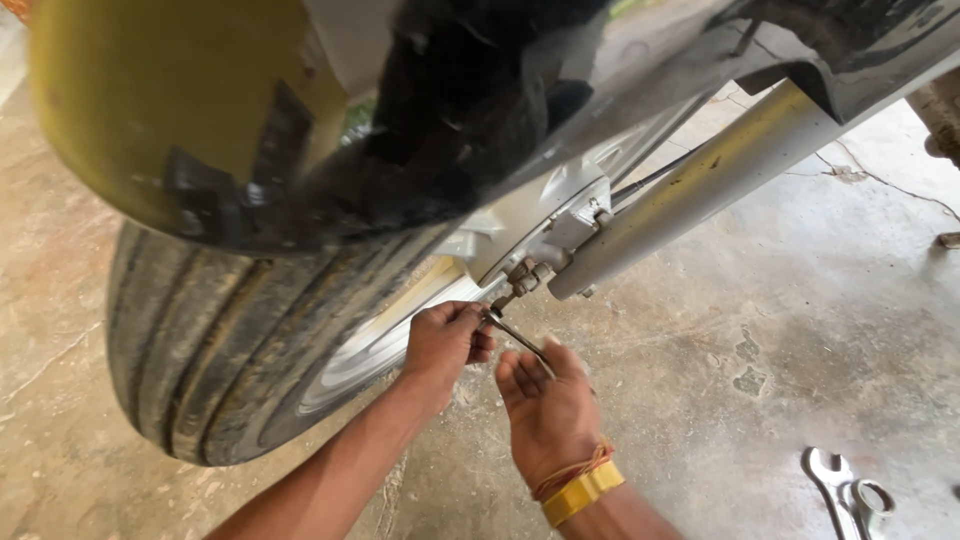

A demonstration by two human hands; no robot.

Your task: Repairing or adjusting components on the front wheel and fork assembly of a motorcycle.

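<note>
Two loose spanners [848, 490] lie on the concrete floor [760, 330] at lower right, w/ cracks and dark stains nearby. Yellow mudguard [150, 110] fills upper left, above a ribbed black tyre [210, 340]. Silver bar [720, 170] runs diag. to upper right.

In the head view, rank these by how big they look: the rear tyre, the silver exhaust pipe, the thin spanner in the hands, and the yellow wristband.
1. Rear tyre
2. Silver exhaust pipe
3 and 4. Thin spanner and yellow wristband: they look alike, and the band is nearer the camera, so unranked.
</note>
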